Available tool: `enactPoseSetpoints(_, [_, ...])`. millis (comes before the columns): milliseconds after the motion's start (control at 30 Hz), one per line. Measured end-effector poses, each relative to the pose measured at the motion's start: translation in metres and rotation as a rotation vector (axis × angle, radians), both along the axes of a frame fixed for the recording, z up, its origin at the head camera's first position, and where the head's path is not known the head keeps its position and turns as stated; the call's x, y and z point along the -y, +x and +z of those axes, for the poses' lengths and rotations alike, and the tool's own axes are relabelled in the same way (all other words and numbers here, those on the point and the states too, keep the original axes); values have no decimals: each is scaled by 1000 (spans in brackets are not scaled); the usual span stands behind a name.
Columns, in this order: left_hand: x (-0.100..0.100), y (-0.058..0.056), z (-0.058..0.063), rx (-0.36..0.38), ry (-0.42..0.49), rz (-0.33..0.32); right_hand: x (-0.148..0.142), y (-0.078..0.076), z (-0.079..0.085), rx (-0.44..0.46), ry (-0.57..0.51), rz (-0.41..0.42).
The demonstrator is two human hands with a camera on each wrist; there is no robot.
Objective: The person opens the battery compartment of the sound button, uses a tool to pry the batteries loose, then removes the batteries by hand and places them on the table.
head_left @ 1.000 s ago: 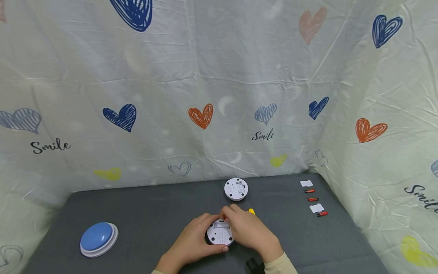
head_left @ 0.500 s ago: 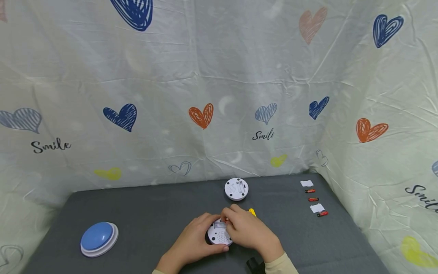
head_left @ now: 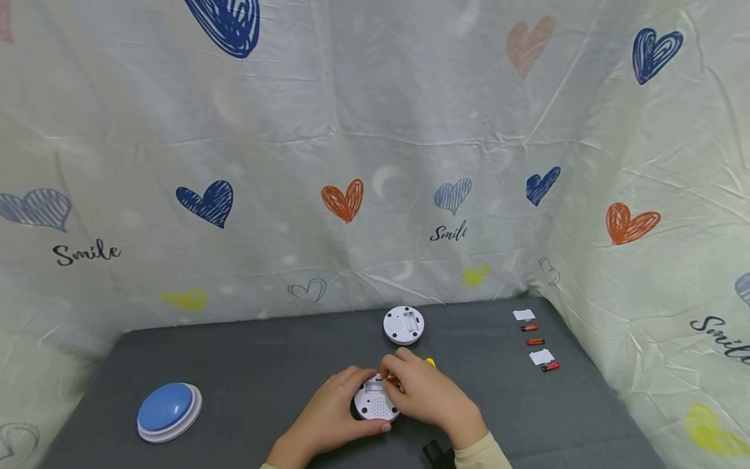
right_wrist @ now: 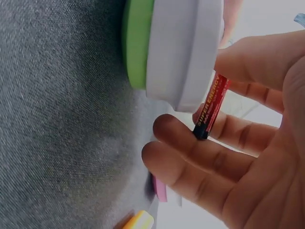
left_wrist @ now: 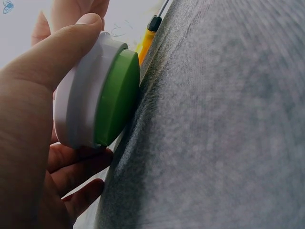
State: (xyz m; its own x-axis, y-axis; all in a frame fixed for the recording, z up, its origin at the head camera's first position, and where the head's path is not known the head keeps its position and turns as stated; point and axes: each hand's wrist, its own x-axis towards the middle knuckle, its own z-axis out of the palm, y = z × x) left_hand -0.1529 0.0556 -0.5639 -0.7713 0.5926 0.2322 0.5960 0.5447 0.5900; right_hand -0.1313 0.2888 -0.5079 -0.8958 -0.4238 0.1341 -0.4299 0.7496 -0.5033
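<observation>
My left hand (head_left: 331, 407) grips a round white push button (head_left: 375, 408) by its sides, upside down with its battery compartment facing up. Its green dome (left_wrist: 116, 98) points down at the cloth in the left wrist view. Over the compartment's right side, my right hand (head_left: 433, 394) pinches a red and black battery (right_wrist: 212, 107) between thumb and fingers. The battery slants close beside the button's underside, its upper end hidden by the thumb. Behind the right hand lies a yellow-handled screwdriver (left_wrist: 147, 42), mostly covered in the head view.
Another upturned white button (head_left: 404, 326) stands farther back, its compartment uncovered. A blue-domed button (head_left: 166, 408) sits at left. Two white covers (head_left: 541, 356) and several red batteries (head_left: 536, 342) lie at right. A black object (head_left: 436, 454) is at the front edge. Patterned curtains (head_left: 375, 156) rise behind.
The right fingers have shifted slightly over the compartment, and the battery now shows more, slanting toward the right palm. The left hand keeps its grip on the button.
</observation>
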Motion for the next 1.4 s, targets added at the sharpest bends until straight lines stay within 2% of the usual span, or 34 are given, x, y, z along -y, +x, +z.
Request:
enactPoseSetpoints(200, [-2, -1, -1, 23, -24, 1, -10, -1, -1, -65, -31, -34])
enactPoseSetpoints(300, [-3, -1, -1, 22, -30, 5, -19, -3, -2, -137, -64, -66])
enactPoseSetpoints(467, [-4, -1, -1, 15, -44, 13, -38, -5, 1, -233, -111, -201])
enactPoseSetpoints(667, [-5, -1, -1, 37, -61, 19, -77, -4, 6, -254, -125, -405])
enactPoseSetpoints(800, [-4, -1, 0, 33, -59, 21, -109, -3, 8, -259, -165, -509])
enactPoseSetpoints(1000, [-3, -1, 0, 10, -54, 29, -148, 4, 8, -243, -223, -595])
enactPoseSetpoints(1233, [-3, 0, 2, 10, -51, 31, -177, 13, 8, -264, -108, -678])
enactPoseSetpoints(1400, [-4, 0, 3, 23, -57, 34, -199, 24, 4, -250, -98, -742])
